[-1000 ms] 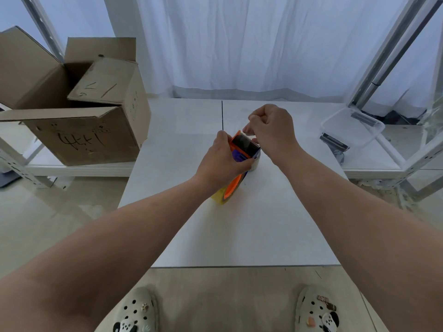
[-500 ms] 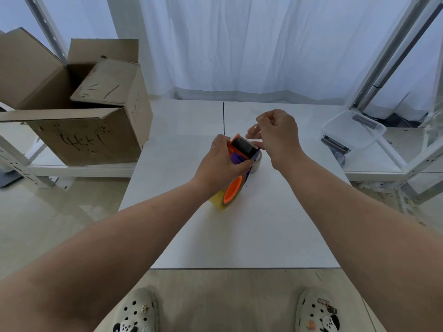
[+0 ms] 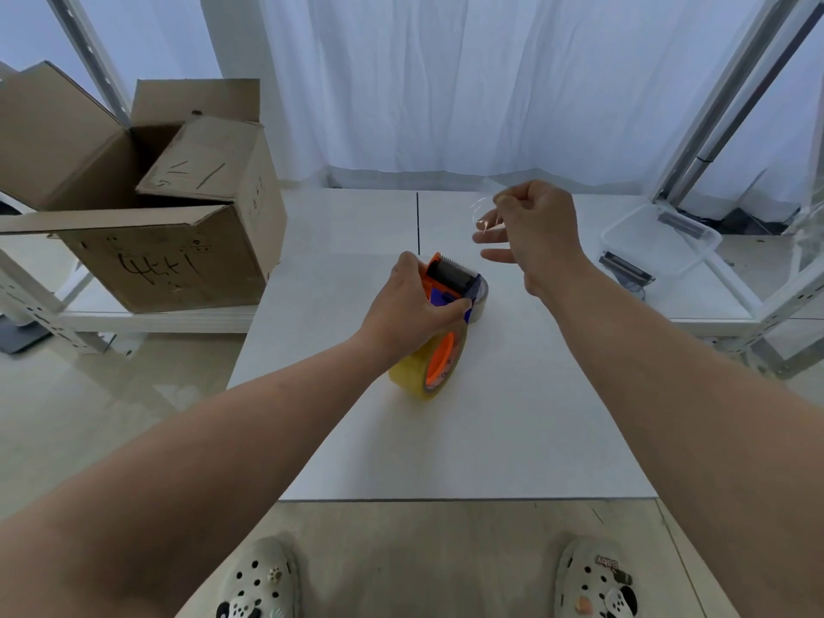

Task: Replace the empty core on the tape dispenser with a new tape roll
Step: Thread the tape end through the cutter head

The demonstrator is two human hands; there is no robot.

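Tape dispenser [image 3: 439,314] sits at table centre, orange frame with a black toothed blade end at 12 o'clock and the new yellowish tape roll [image 3: 417,370] already seated at its 6 o'clock end, roll edge resting on the white table [image 3: 512,417].

Left hand [image 3: 412,307] clamps the frame across its middle, fingers wrapped tight on the plastic. That looks the right hold: rigid sides, clear of the teeth.

Right hand [image 3: 533,229] is raised at 1 o'clock from the dispenser, well apart. Thumb and forefinger pinch a clear strip of tape [image 3: 484,211]; other fingers loosely spread. Strip is nearly invisible, glint only.

Handling, by judgement: roll light but firm, smooth outside. Loose strip flimsy and sticky, likely to curl onto itself or the fingers. Blade is the hazard.

A pale ring, probably the empty core [image 3: 479,303], lies touching the dispenser at its 3 o'clock, partly hidden.

Surroundings: open cardboard box [image 3: 169,234] on a lower shelf at 10 o'clock; clear plastic container [image 3: 660,238] at 2 o'clock; white curtain [image 3: 446,82] at 12. Nothing blocks the work.
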